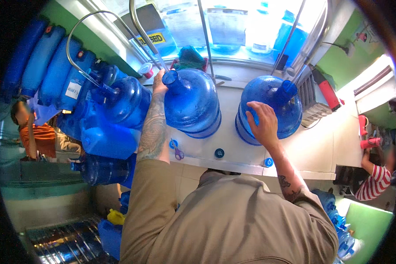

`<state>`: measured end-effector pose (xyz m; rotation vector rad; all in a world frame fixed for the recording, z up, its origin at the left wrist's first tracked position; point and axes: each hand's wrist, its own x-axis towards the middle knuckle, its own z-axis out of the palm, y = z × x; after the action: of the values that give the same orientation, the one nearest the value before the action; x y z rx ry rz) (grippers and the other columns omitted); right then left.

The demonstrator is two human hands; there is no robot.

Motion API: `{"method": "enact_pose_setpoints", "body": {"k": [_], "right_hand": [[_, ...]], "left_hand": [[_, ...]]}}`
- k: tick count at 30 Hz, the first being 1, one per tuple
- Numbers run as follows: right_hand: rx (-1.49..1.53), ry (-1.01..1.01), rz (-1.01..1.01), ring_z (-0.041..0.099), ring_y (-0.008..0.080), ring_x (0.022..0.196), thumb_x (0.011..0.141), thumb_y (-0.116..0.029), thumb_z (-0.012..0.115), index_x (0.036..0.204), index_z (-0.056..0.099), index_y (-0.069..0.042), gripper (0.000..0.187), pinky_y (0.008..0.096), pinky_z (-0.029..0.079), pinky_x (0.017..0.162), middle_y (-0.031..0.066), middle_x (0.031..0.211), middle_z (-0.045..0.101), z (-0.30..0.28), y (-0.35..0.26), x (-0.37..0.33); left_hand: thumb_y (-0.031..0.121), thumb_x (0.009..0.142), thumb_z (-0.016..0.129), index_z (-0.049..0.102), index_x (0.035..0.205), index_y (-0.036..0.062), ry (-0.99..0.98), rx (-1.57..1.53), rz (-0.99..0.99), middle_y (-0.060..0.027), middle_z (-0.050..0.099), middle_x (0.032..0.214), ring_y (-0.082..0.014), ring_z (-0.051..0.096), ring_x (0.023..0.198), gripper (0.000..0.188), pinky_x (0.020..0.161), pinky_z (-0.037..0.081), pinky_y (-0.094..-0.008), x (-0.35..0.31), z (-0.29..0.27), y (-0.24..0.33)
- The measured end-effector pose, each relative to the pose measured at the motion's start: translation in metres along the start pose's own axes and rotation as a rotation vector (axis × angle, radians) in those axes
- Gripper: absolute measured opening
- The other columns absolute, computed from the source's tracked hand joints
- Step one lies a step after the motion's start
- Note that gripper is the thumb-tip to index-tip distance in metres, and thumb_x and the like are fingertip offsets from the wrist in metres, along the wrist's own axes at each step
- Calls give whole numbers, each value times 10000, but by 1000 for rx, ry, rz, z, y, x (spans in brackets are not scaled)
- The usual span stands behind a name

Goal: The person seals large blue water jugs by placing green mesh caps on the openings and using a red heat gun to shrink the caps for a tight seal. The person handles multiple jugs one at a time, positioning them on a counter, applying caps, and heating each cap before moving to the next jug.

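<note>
My left hand (160, 82) is at the upper left of a large blue water jug (192, 99), beside its neck. Its fingers appear closed around the lower end of a curved metal tube (146, 37), though the jug's neck partly hides them. A second blue jug (251, 99) stands to the right, and another metal tube (323, 33) comes down at its neck. My right hand (264, 122) is over the front of this second jug, fingers spread and holding nothing; whether it touches the plastic I cannot tell. Both jugs stand upright on the white counter (244, 154).
Purple-handled scissors (178, 153), a dark cap (219, 153) and a blue-white cap (268, 162) lie near the counter's front edge. Left, another jug (127, 101) stands under a tube, beside stacked blue containers (44, 61). People are at far left (44, 141) and far right (376, 178).
</note>
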<state>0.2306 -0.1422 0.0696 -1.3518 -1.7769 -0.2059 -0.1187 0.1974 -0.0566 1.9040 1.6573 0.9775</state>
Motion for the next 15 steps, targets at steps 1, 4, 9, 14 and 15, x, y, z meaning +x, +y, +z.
{"method": "enact_pose_setpoints", "body": {"k": [1, 4, 9, 14, 15], "right_hand": [[87, -102, 31, 664, 287, 923, 880, -92, 688, 1135, 628, -82, 262, 381, 510, 830, 100, 1036, 685, -13, -14, 13], [266, -88, -278, 658, 239, 704, 875, -55, 700, 1117, 613, -78, 258, 334, 527, 625, 75, 881, 673, -86, -63, 64], [268, -198, -535, 570, 206, 591, 809, -164, 744, 1023, 591, -99, 271, 353, 487, 588, 63, 755, 588, -210, -138, 89], [246, -301, -543, 573, 206, 592, 810, -162, 746, 1014, 590, -98, 265, 351, 486, 587, 63, 754, 590, -231, -147, 83], [242, -308, -538, 574, 206, 593, 810, -162, 747, 1012, 590, -98, 263, 351, 486, 586, 62, 754, 590, -232, -145, 82]], "left_hand": [[634, 855, 646, 635, 925, 68, 20, -20, 62, -250, 683, 941, -414, 669, 969, 571, 793, 497, -491, 3, 2, -7], [577, 862, 668, 619, 905, 71, 39, 28, 86, -252, 677, 953, -416, 664, 973, 510, 792, 491, -491, 7, 6, -25], [412, 828, 666, 650, 912, 80, 50, -112, 200, -237, 678, 960, -416, 657, 981, 343, 803, 505, -477, 3, 0, -22], [428, 841, 635, 670, 950, 80, 52, 58, 131, -234, 688, 1006, -414, 656, 1019, 366, 829, 513, -473, -11, -14, 10], [430, 843, 634, 673, 957, 82, 47, 44, 128, -234, 689, 1014, -414, 656, 1023, 368, 833, 514, -473, -12, -17, 14]]}}
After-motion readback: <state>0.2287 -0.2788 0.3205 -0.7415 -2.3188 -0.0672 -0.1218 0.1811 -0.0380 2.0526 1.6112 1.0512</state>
